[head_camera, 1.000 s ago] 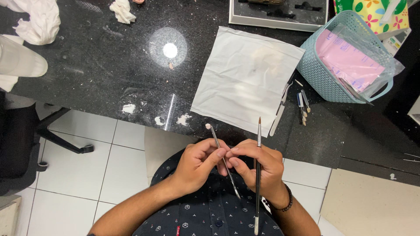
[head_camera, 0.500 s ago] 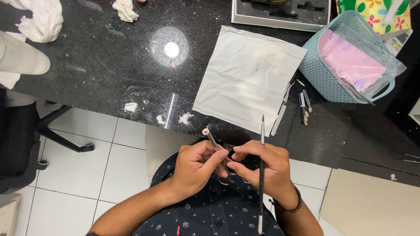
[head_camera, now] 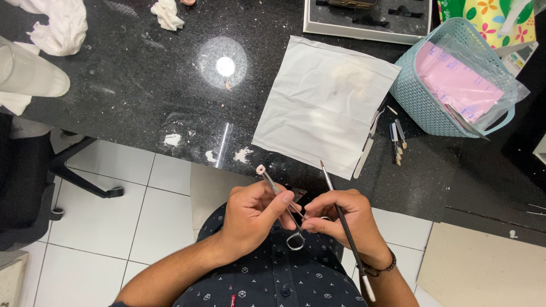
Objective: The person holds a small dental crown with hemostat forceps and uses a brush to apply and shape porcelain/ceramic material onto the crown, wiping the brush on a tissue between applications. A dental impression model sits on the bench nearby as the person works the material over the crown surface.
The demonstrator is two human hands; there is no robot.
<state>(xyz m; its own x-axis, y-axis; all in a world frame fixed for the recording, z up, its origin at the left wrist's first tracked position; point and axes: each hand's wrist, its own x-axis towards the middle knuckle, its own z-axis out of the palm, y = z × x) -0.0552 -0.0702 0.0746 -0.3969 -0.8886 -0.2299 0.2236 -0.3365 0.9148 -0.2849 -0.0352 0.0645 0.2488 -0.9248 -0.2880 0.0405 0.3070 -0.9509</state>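
Note:
My left hand (head_camera: 253, 213) pinches a thin metal clamp tool (head_camera: 278, 203) with ring handles; its tip holds a small pale bit (head_camera: 261, 169). My right hand (head_camera: 340, 219) grips a long thin brush (head_camera: 343, 224) that points up toward the counter, and its fingertips touch the clamp near the handles. Both hands are close together over my lap, just in front of the black counter edge (head_camera: 187, 165). A white sheet (head_camera: 321, 102) lies flat on the counter above my hands.
A teal basket (head_camera: 421, 105) with pink packets stands at the right, small tools (head_camera: 395, 139) beside it. A grey tray (head_camera: 367, 20) sits at the back. Crumpled tissues (head_camera: 57, 23) and white scraps (head_camera: 170, 139) lie to the left. A chair base (head_camera: 74, 176) stands on the tiled floor.
The clamp tool has been turned in my left hand, its tip now pointing further up and left. My right hand's fingers have closed in on the clamp's handles.

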